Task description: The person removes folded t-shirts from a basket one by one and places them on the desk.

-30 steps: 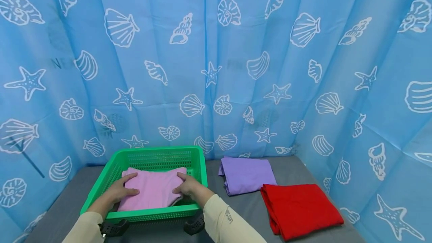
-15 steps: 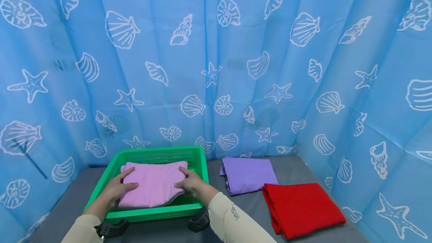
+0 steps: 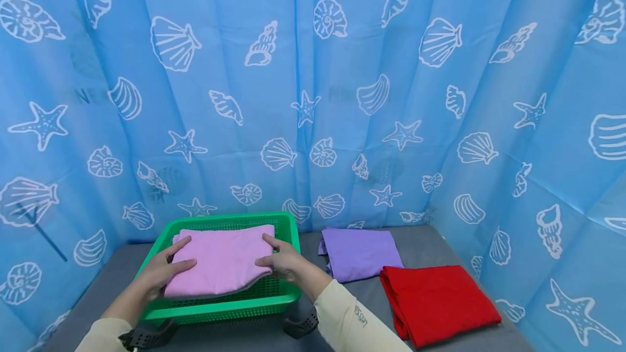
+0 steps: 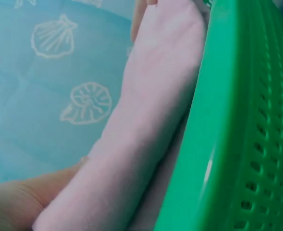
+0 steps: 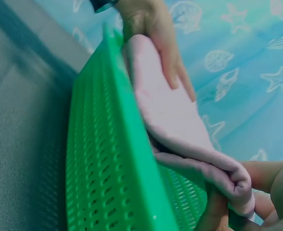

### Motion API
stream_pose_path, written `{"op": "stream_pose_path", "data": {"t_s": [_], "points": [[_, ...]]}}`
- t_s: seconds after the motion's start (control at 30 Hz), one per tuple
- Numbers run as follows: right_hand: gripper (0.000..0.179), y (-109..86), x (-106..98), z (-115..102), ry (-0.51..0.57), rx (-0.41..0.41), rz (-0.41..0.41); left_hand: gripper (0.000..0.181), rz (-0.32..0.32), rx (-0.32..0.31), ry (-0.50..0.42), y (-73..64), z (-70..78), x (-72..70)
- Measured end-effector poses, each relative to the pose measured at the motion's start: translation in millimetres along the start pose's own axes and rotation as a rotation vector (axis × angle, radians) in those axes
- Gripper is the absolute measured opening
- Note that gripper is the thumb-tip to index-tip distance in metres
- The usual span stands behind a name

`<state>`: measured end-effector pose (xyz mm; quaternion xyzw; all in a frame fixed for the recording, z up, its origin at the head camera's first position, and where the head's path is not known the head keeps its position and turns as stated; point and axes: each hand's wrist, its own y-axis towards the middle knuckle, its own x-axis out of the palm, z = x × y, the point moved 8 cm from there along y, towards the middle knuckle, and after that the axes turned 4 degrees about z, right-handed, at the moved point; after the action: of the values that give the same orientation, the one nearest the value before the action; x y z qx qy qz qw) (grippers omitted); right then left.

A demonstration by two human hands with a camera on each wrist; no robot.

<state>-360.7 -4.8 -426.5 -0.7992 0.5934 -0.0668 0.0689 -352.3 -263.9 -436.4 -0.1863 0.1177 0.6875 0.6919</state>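
Observation:
In the head view a folded pink cloth (image 3: 222, 262) is held between both hands at the level of the green plastic basket's (image 3: 220, 311) rim, with the basket's perforated floor showing beneath its right edge. My left hand (image 3: 163, 268) grips the cloth's left side, thumb lying over the top. The right hand (image 3: 286, 261) pinches the opposite side; in the right wrist view its fingers (image 5: 218, 209) reach under the folded layers. From the left wrist the pink cloth (image 4: 131, 115) stands just above the near rim, with a darker fold under it.
A folded purple cloth (image 3: 362, 254) lies to the right of the basket on the grey surface (image 3: 308, 249). In front of it is a folded red cloth (image 3: 435, 306). A blue curtain (image 3: 313, 96) with white shells hangs behind and along the sides.
Both hands have raised the pink cloth from inside the basket up to rim height. The basket, the purple cloth and the red cloth stay in place.

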Motion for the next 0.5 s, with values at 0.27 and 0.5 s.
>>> {"op": "stream_pose_path", "data": {"t_s": [0.27, 0.5], "points": [[0.069, -21.2, -17.6, -13.1, 0.043, -0.034, -0.069, 0.079, -0.081, -0.01, -0.178, -15.3, 16.6, 9.9], [0.071, -42.4, -37.2, -14.0, 0.153, -0.059, -0.13, 0.075, -0.089, 0.007, -0.246, -27.1, 36.6, 26.8]]}}
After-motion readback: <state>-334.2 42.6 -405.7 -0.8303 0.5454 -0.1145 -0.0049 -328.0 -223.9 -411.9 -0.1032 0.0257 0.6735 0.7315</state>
